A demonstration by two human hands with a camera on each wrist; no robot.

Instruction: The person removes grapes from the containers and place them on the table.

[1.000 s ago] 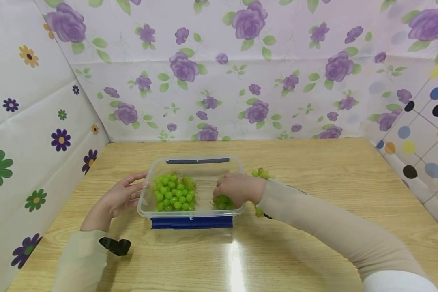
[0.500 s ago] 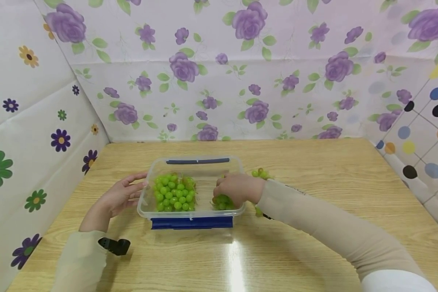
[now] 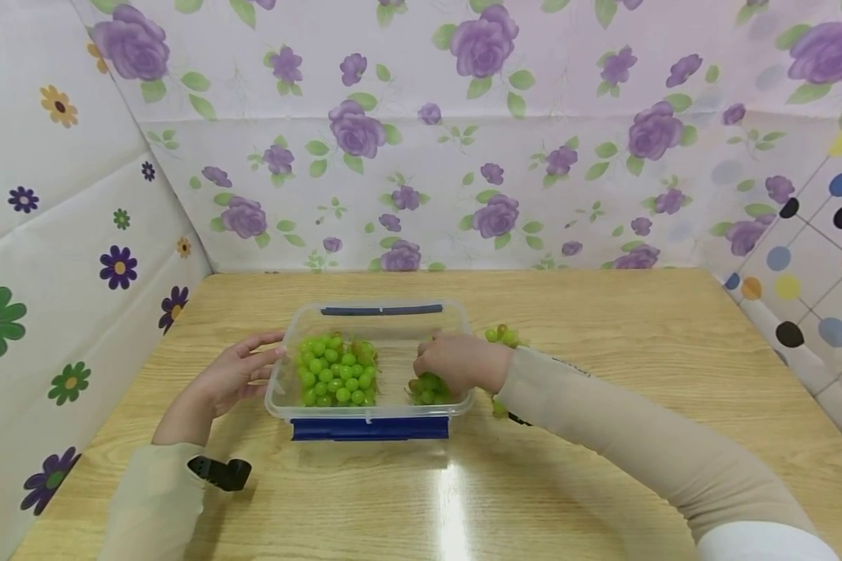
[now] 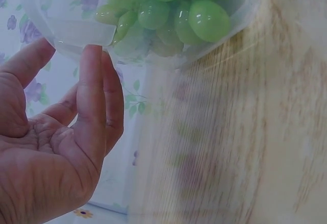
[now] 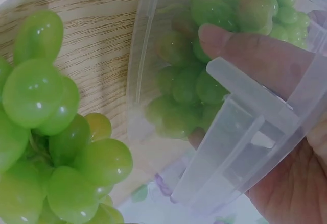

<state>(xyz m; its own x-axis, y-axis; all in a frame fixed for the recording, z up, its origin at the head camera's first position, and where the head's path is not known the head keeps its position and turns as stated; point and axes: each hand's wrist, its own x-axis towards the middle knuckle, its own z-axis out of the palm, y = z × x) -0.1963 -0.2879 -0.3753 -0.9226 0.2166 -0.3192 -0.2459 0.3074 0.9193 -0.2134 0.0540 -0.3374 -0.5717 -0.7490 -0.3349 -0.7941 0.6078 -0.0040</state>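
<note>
A clear plastic food container (image 3: 400, 410) with blue clips stands on the table. My left hand (image 3: 228, 378) is at its left end, fingers extended; in the left wrist view the fingertips (image 4: 93, 55) touch the plastic near the rim. Inside, a bunch of green grapes (image 3: 335, 372) fills the left part. My right hand (image 3: 459, 362) reaches over the right end wall and holds a second bunch of green grapes (image 3: 429, 388) low in the container. In the right wrist view, the thumb (image 5: 250, 50) lies against these grapes (image 5: 186, 89); most other fingers are hidden.
More green grapes (image 3: 503, 335) lie on the table just right of the container, partly hidden by the right forearm. The wooden table (image 3: 624, 327) meets a flowered cloth wall (image 3: 421, 156) at the back. Patterned sheets stand at both sides.
</note>
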